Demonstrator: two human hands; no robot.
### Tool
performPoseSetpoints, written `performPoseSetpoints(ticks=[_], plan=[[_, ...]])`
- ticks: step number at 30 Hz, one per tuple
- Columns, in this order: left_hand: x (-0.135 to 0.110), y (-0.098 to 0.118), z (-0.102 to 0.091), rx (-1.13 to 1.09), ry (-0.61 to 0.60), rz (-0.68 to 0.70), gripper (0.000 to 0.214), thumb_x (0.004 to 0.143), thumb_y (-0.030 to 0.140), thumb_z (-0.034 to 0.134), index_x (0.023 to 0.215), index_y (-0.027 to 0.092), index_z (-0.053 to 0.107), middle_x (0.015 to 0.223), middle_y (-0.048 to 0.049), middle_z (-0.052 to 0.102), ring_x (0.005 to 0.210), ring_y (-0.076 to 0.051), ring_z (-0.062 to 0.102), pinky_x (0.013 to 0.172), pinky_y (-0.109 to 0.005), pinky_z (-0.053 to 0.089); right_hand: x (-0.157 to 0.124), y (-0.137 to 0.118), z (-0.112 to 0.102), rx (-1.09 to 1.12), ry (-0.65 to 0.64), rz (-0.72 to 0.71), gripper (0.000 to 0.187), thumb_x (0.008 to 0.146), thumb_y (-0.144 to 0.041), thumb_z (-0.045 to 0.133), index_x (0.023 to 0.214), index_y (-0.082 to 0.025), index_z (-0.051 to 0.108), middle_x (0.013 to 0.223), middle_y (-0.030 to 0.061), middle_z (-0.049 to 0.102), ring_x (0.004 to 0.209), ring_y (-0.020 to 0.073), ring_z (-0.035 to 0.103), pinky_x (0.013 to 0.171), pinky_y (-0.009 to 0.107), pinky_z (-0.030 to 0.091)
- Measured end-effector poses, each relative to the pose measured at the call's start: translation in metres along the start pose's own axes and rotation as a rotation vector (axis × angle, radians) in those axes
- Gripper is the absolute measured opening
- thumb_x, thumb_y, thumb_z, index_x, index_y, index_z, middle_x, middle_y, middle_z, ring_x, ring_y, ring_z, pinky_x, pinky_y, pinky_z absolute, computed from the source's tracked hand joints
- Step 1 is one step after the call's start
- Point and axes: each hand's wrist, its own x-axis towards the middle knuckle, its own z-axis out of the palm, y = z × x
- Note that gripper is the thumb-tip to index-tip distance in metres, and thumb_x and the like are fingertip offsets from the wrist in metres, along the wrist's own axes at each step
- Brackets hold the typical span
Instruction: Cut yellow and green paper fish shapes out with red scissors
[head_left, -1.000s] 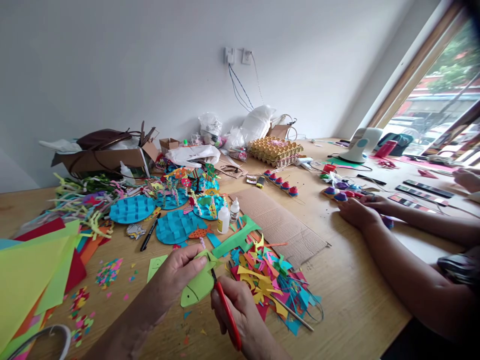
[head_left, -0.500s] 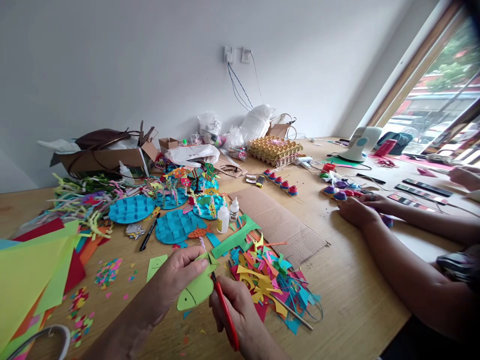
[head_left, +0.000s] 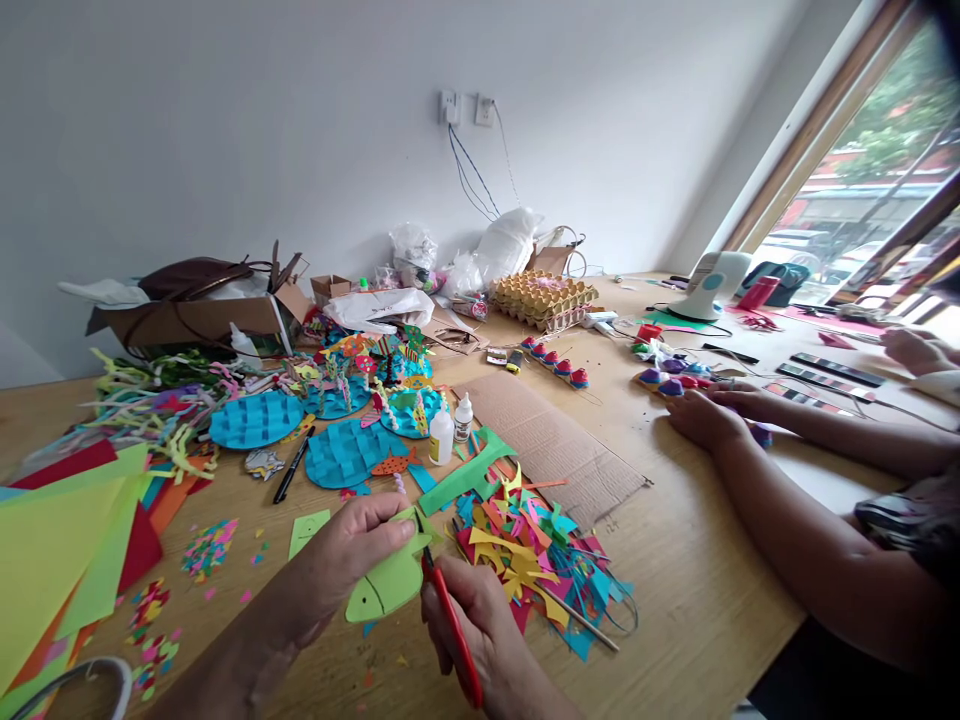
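Observation:
A light green paper fish (head_left: 386,582) with a drawn eye and gill line is pinched in my left hand (head_left: 358,540), thumb on top near its tail. My right hand (head_left: 476,610) grips red-handled scissors (head_left: 459,640), whose dark blades meet the right edge of the fish. How far the blades are apart cannot be made out. Under and right of the fish lies a heap of colored paper scraps (head_left: 525,560). A green paper piece (head_left: 300,530) with a drawn line lies left of my left hand.
Blue paper-covered discs (head_left: 352,455), two glue bottles (head_left: 441,437) and a black marker (head_left: 294,470) stand or lie ahead. Colored sheets (head_left: 52,550) are at left, cardboard (head_left: 540,440) beyond the scraps. A co-worker's hands (head_left: 705,418) touch painted egg-carton cups at right.
The view has shifted slightly, so the surroundings sit a little further left. My right hand and scissors have moved slightly relative to the fish; both hands keep their holds.

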Motion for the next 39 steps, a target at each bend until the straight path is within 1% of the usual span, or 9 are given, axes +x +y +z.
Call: performPoseSetpoints(ticks=[5, 8, 12, 15, 19, 24, 31, 36, 39], plan=[[-0.001, 0.003, 0.0, 0.033, -0.043, -0.056, 0.025, 0.068, 0.038, 0.067, 0.061, 0.017, 0.056, 0.054, 0.0072, 0.042, 0.051, -0.008, 0.033, 0.048, -0.018, 0.03, -0.001, -0.005, -0.001, 0.001, 0.01, -0.019, 0.03, 0.085, -0.028, 0.042, 0.056, -0.019, 0.037, 0.05, -0.0058, 0.032, 0.047, 0.0083, 0.032, 0.044, 0.021, 0.023], [-0.002, 0.002, 0.0, 0.058, -0.055, -0.064, 0.022, 0.067, 0.037, 0.066, 0.065, 0.016, 0.06, 0.06, 0.0044, 0.05, 0.055, -0.01, 0.041, 0.053, -0.019, 0.034, -0.002, -0.008, -0.001, 0.009, 0.002, -0.02, 0.03, 0.084, -0.027, 0.041, 0.056, -0.019, 0.035, 0.05, -0.0064, 0.03, 0.046, 0.0077, 0.03, 0.043, 0.021, 0.021], [-0.004, 0.004, -0.001, 0.098, -0.002, -0.079, 0.018, 0.065, 0.033, 0.067, 0.071, 0.016, 0.065, 0.067, 0.0025, 0.058, 0.062, -0.012, 0.048, 0.057, -0.019, 0.037, -0.005, -0.01, -0.003, 0.031, -0.016, -0.028, 0.03, 0.085, -0.028, 0.04, 0.057, -0.019, 0.033, 0.051, -0.0069, 0.027, 0.045, 0.0073, 0.027, 0.042, 0.02, 0.019], [-0.004, 0.005, -0.002, 0.12, -0.018, -0.122, 0.019, 0.065, 0.034, 0.067, 0.071, 0.015, 0.065, 0.063, 0.0034, 0.055, 0.058, -0.01, 0.044, 0.053, -0.018, 0.036, -0.007, -0.01, -0.006, 0.043, -0.032, -0.011, 0.03, 0.085, -0.027, 0.039, 0.057, -0.019, 0.032, 0.051, -0.007, 0.025, 0.045, 0.007, 0.026, 0.042, 0.021, 0.018], [-0.001, 0.007, -0.004, 0.127, -0.108, -0.155, 0.022, 0.063, 0.035, 0.067, 0.061, 0.015, 0.058, 0.055, 0.006, 0.044, 0.05, -0.008, 0.036, 0.044, -0.016, 0.028, -0.011, -0.013, -0.008, 0.061, -0.065, -0.006, 0.028, 0.084, -0.026, 0.039, 0.058, -0.019, 0.032, 0.053, -0.0067, 0.025, 0.046, 0.007, 0.026, 0.043, 0.022, 0.017], [0.001, 0.01, -0.006, 0.156, -0.159, -0.172, 0.02, 0.062, 0.032, 0.065, 0.062, 0.015, 0.056, 0.056, 0.0057, 0.044, 0.051, -0.008, 0.035, 0.044, -0.017, 0.026, -0.012, -0.018, -0.011, 0.025, -0.062, -0.002, 0.028, 0.082, -0.025, 0.04, 0.056, -0.019, 0.031, 0.053, -0.0067, 0.023, 0.047, 0.0072, 0.023, 0.043, 0.022, 0.016], [0.002, 0.014, -0.011, 0.255, -0.208, -0.226, 0.016, 0.065, 0.03, 0.059, 0.06, 0.015, 0.053, 0.052, 0.0068, 0.04, 0.046, -0.006, 0.03, 0.042, -0.018, 0.021, -0.012, -0.018, -0.016, -0.074, -0.08, -0.029, 0.033, 0.085, -0.027, 0.041, 0.055, -0.019, 0.03, 0.051, -0.0066, 0.023, 0.048, 0.0078, 0.022, 0.042, 0.022, 0.017], [0.004, 0.015, -0.011, 0.286, -0.224, -0.25, 0.016, 0.066, 0.028, 0.057, 0.059, 0.017, 0.05, 0.052, 0.0076, 0.037, 0.045, -0.007, 0.029, 0.041, -0.019, 0.02, -0.012, -0.02, -0.017, -0.034, -0.139, -0.004, 0.027, 0.082, -0.024, 0.04, 0.056, -0.019, 0.032, 0.052, -0.0061, 0.026, 0.049, 0.0081, 0.025, 0.043, 0.022, 0.019], [0.004, 0.015, -0.011, 0.286, -0.223, -0.249, 0.015, 0.066, 0.028, 0.057, 0.059, 0.017, 0.05, 0.053, 0.0077, 0.036, 0.045, -0.007, 0.029, 0.041, -0.019, 0.02, -0.012, -0.022, -0.017, -0.026, -0.136, 0.002, 0.027, 0.081, -0.024, 0.039, 0.056, -0.019, 0.032, 0.052, -0.006, 0.026, 0.049, 0.008, 0.025, 0.043, 0.022, 0.018]])
